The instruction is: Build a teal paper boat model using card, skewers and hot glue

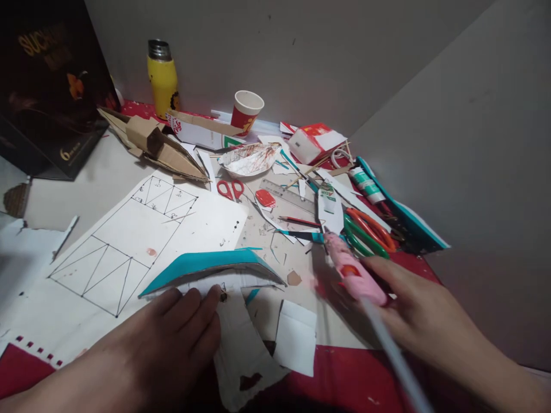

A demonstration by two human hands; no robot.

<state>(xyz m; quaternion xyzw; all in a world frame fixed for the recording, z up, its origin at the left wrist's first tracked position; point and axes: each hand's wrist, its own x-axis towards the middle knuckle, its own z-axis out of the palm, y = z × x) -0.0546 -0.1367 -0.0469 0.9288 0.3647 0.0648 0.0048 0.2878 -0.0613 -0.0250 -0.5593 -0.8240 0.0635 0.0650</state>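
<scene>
My right hand [400,298] is wrapped round a pink hot glue gun [348,267], with a long pale glue stick [396,355] running out of its back end. The gun's nozzle points away from me, near a blue strip on the table. With bent fingers, my left hand [181,332] holds the near edge of a curved, boat-shaped cardboard piece [185,267] with a teal side. Under and beside those fingers lies a torn white cardboard piece [245,355]. My left thumb is hidden.
A sheet of paper with drawn truss lines [124,229] lies at left. Behind are a brown cardboard boat [172,155], red scissors [230,189], a clear ruler [288,196], a paper cup [247,112] and a yellow bottle [162,80]. Orange-and-green-handled scissors [370,229] lie beyond the glue gun.
</scene>
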